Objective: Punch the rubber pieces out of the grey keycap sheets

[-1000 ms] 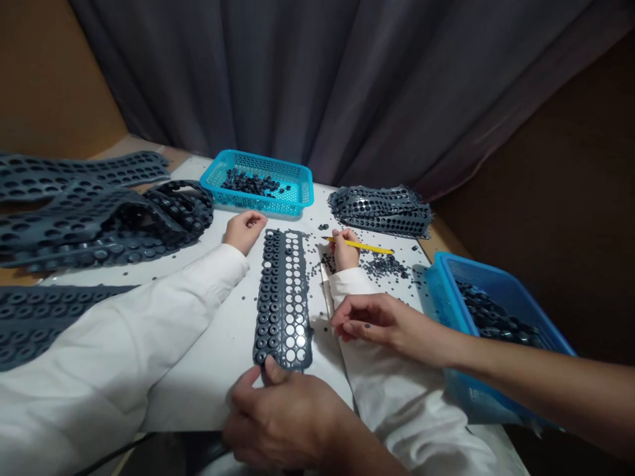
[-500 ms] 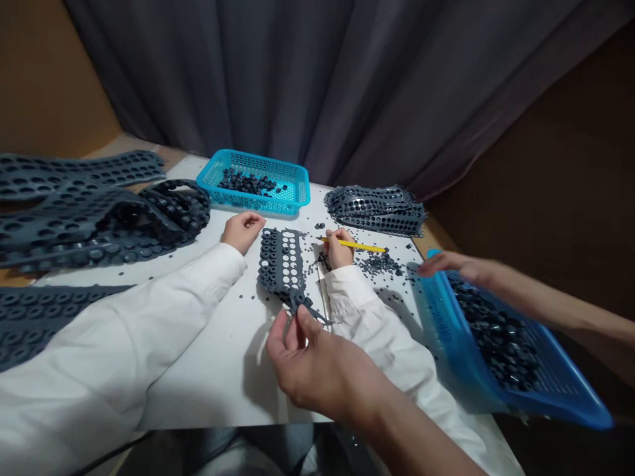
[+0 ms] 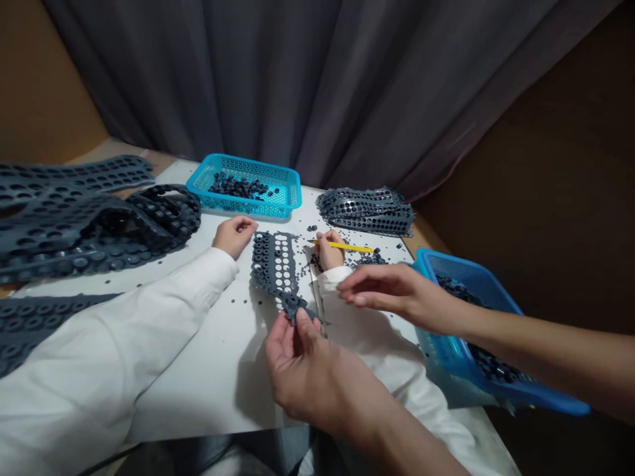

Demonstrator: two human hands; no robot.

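Observation:
My left hand (image 3: 234,237) is closed, its curled fingertips close to the top left corner of a dark rubber sheet (image 3: 274,261); whether anything is inside them is hidden. This sheet has ring-shaped pieces in its left rows and open holes on the right. In my right hand (image 3: 330,250), right of the sheet, is a yellow pencil (image 3: 354,248) lying almost level. Another person's hand (image 3: 307,357) pinches the sheet's near, twisted end. That person's other hand (image 3: 381,291) hovers over my right sleeve, its fingers stretched out, apparently holding nothing.
A turquoise basket (image 3: 292,205) with small dark pieces stands at the back. At the right is a blue basket (image 3: 426,264) of dark pieces. Rubber sheets lie left (image 3: 99,218) and back right (image 3: 367,211). Small dark discs are scattered over the white table (image 3: 198,370).
The other person's far hand has moved left from the blue basket to above my right sleeve. The view has shifted slightly. My hands keep their places by the sheet.

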